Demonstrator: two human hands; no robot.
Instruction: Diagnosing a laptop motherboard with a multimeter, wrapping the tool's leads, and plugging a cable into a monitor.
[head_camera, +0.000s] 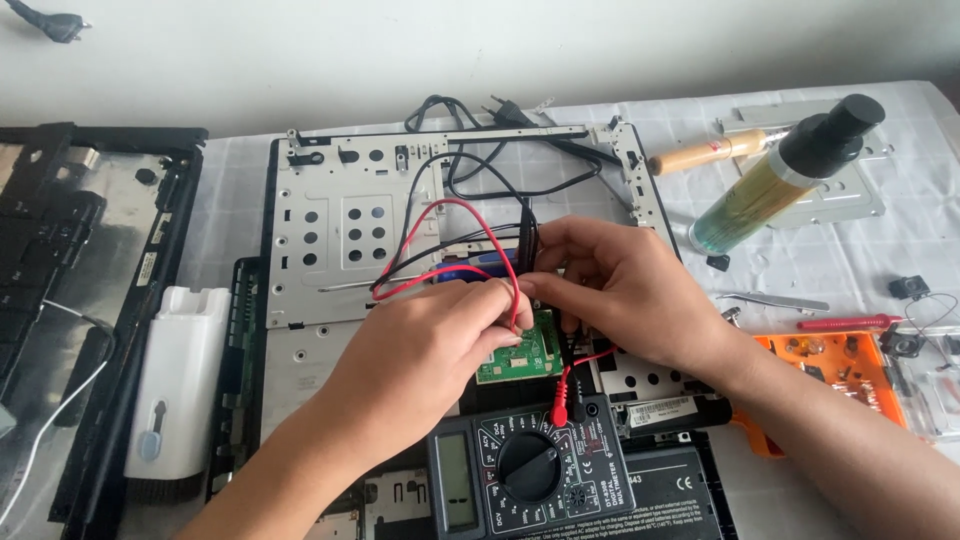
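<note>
Here, both hands (520, 300) pinch probes (527, 245) above circuit board (520, 355).

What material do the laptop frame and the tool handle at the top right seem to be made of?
Laptop frame: likely stamped metal, dull grey, with punched round holes. Tool handle: probably wood, pale tan, smooth and rounded.

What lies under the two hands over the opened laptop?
Under the left hand and right hand a small green circuit board shows, resting on the laptop's metal frame. Where the red and black probe wires end is covered by the fingers.
</note>
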